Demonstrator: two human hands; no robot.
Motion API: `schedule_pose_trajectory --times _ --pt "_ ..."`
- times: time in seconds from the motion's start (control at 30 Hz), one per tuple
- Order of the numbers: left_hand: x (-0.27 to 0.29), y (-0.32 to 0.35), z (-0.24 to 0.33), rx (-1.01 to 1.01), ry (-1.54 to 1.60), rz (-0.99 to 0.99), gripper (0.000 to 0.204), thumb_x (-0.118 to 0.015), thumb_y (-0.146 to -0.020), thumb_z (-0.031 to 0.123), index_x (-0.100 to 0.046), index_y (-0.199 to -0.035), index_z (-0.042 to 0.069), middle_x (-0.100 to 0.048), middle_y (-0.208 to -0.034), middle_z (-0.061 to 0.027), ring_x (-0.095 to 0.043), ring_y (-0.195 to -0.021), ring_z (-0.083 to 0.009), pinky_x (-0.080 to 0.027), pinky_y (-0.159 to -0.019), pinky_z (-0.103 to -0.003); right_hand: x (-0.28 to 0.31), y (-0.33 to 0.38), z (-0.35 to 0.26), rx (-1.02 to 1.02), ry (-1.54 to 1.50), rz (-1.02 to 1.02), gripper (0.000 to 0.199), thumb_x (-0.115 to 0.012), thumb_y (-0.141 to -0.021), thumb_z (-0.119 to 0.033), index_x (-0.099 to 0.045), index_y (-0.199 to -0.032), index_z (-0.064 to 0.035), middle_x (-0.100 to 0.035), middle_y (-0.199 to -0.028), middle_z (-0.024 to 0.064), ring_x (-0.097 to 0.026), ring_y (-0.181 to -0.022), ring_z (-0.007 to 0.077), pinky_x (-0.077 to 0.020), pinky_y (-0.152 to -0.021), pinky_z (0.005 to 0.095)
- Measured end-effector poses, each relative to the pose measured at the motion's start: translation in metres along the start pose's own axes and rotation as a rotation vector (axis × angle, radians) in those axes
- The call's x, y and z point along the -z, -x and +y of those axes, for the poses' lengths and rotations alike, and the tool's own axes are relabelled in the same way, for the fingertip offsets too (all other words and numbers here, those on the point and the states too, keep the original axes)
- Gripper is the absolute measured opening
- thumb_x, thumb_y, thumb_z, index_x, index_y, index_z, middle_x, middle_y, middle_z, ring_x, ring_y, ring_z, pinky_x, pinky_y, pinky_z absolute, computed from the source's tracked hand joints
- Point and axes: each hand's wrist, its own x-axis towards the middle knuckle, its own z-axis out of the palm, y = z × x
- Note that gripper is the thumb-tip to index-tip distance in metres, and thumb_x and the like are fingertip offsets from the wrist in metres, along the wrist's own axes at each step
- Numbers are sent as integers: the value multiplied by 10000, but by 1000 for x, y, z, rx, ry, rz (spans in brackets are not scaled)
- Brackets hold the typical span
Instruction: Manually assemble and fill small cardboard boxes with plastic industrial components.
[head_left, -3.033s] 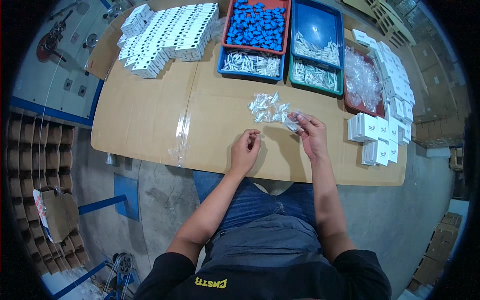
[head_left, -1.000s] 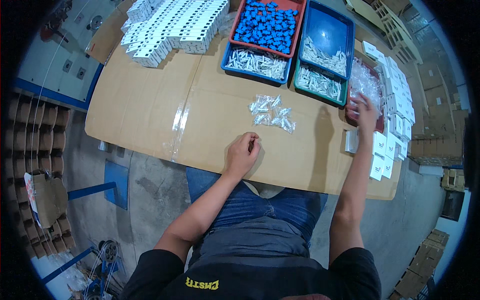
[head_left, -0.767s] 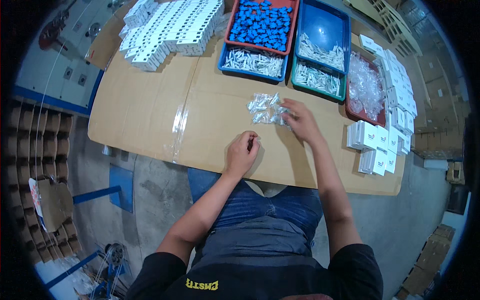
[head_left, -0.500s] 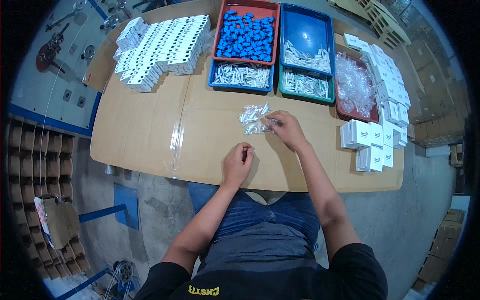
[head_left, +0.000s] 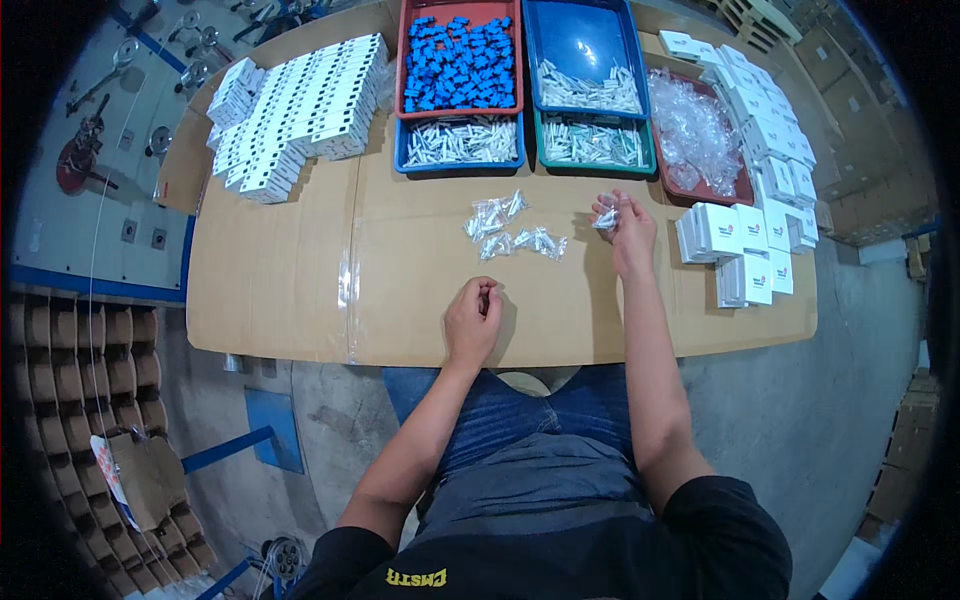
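My right hand is raised over the right part of the cardboard table top, its fingers closed on a small clear plastic bag. What is inside that bag is hard to make out. On the cardboard to its left lies a loose group of small clear bags with white pieces; one bag sits at the right of the group, another bag farther back. My left hand rests just nearer to me than these bags, fingers curled in. Whatever it may hold is hidden.
Beyond the bags stand a red tray of blue plastic parts, a blue tray and a green tray of white pieces, an upper blue tray, and a red tray of clear bags. White boxes stack left; more white boxes stack right.
My right hand has moved right, away from the group of bags, and now holds a clear bag. One filled bag now shows at the group's right. My left hand stays curled in place.
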Motion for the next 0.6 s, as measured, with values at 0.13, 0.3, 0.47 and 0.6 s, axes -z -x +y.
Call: schedule_pose_trajectory --times 0.13,0.3,0.47,0.6 --pt "-3 1 -6 32 49 7 127 -641 -941 138 -670 -1031 53 -707 -882 -111 -688 -738 -224 -544 -674 -347 11 7 -6 -31 -124 -86 336 -554 -1059 -220 -600 -1219 73 -704 -1121 183 -721 -1002 282 -623 -781 371" --pt "-4 3 -10 45 66 -8 120 -639 -944 117 -670 -1034 45 -701 -876 -104 -675 -730 -199 -539 -673 -329 10 17 -12 -53 -176 -176 313 -526 -1067 -186 -629 -1207 75 -702 -1152 182 -706 -1074 292 -609 -850 374" --pt "-1 3 -7 53 40 -20 119 -640 -944 104 -670 -1037 37 -698 -876 -99 -665 -720 -186 -537 -681 -317 8 20 -17 -97 -132 -195 317 -553 -1057 -211 -649 -1193 59 -709 -1177 180 -706 -1093 276 -602 -836 363" --pt "0 -1 3 57 35 -16 120 -640 -946 105 -670 -1038 34 -701 -877 -102 -669 -723 -194 -539 -681 -322 11 17 -12 -76 -59 -196 287 -634 -1018 -251 -674 -1135 9 -727 -1153 159 -724 -1002 235 -586 -760 328"
